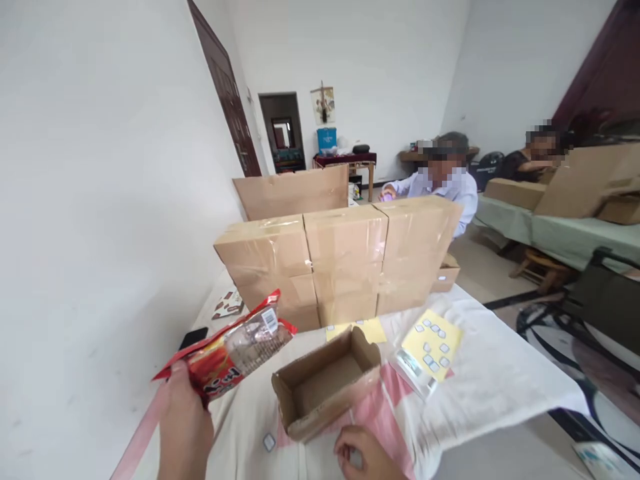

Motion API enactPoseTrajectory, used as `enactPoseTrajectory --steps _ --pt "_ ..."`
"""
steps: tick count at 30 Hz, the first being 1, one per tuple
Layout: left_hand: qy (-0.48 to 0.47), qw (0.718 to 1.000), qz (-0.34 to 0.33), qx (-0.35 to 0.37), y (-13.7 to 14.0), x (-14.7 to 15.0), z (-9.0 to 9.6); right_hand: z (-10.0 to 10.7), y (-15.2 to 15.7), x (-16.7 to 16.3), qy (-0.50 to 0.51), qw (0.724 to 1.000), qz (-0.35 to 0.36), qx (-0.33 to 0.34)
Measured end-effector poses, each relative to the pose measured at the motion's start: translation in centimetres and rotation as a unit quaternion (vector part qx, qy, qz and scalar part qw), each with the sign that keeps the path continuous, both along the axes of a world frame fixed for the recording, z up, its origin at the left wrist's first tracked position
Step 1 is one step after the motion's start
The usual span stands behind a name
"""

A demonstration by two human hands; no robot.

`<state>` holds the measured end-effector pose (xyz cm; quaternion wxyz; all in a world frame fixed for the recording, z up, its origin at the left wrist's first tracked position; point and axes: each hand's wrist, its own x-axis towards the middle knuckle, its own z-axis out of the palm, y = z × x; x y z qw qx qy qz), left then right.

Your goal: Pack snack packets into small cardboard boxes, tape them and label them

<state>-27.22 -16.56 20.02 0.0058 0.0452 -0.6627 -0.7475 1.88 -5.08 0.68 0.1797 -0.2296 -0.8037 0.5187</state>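
Observation:
My left hand [186,407] grips one end of a red food packet [240,353] with a clear window and a white barcode, raised above the left side of the table. The packet points away to the right, left of an open cardboard tray box [327,383] with nothing inside. My right hand [364,453] rests by the near table edge, below that box, its fingers curled; a small greyish patch shows between them, and I cannot make out what it is. Left of this hand, a small white label with a dark border [269,442] lies on the cloth.
A wall of taped cardboard boxes [345,260] stands across the table. To the right, a yellow sheet with several labels [435,343] lies over a white device [413,373]. A dark phone-like object [194,338] lies behind the packet. Two people sit farther back.

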Motion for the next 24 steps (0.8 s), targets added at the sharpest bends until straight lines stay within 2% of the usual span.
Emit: enactPoseTrajectory --steps 3,6,8,9,10,12,13,14,15,18,20,22,24 --pt "0.025 0.992 -0.071 -0.097 0.0 3.4 1.7 -1.3 0.0 -0.3 0.024 0.999 0.035 0.028" --pt "0.066 0.978 -0.126 -0.154 1.6 5.9 1.2 -1.3 0.3 -0.7 0.051 0.997 0.053 0.03" --pt "0.129 0.955 -0.212 -0.163 3.1 6.6 0.3 -0.9 0.5 -0.8 0.059 0.996 0.055 0.029" --pt "0.169 0.925 -0.289 -0.182 3.7 6.8 -0.1 -0.7 0.5 -0.8 0.059 0.996 0.054 0.03" --pt "0.208 0.874 -0.38 -0.218 4.3 6.9 -0.5 -0.5 0.6 -0.9 0.057 0.997 0.052 0.031" --pt "0.27 0.748 -0.523 -0.306 5.0 7.1 -0.9 -0.2 0.5 -0.9 0.054 0.997 0.051 0.027" --pt "0.293 0.698 -0.559 -0.337 5.2 7.2 -1.0 -0.1 0.5 -0.9 0.054 0.997 0.051 0.024" --pt "0.315 0.667 -0.572 -0.358 5.2 7.3 -1.0 -0.1 0.4 -1.0 0.056 0.997 0.052 0.021" --pt "0.339 0.655 -0.566 -0.369 5.2 7.4 -1.1 -0.1 0.3 -0.9 0.061 0.997 0.052 0.019" --pt "0.417 0.655 -0.513 -0.367 4.3 7.2 -1.5 -0.2 0.4 -0.3 0.115 0.993 0.0 0.026" --pt "0.465 0.676 -0.442 -0.362 3.0 6.6 -2.0 0.1 1.2 0.6 0.184 0.976 -0.105 0.044" --pt "0.502 0.7 -0.364 -0.354 1.3 5.7 -2.8 1.2 2.8 1.6 0.228 0.946 -0.222 0.064" --pt "0.515 0.708 -0.35 -0.333 -0.3 5.0 -3.6 3.1 5.1 2.5 0.221 0.932 -0.278 0.071"
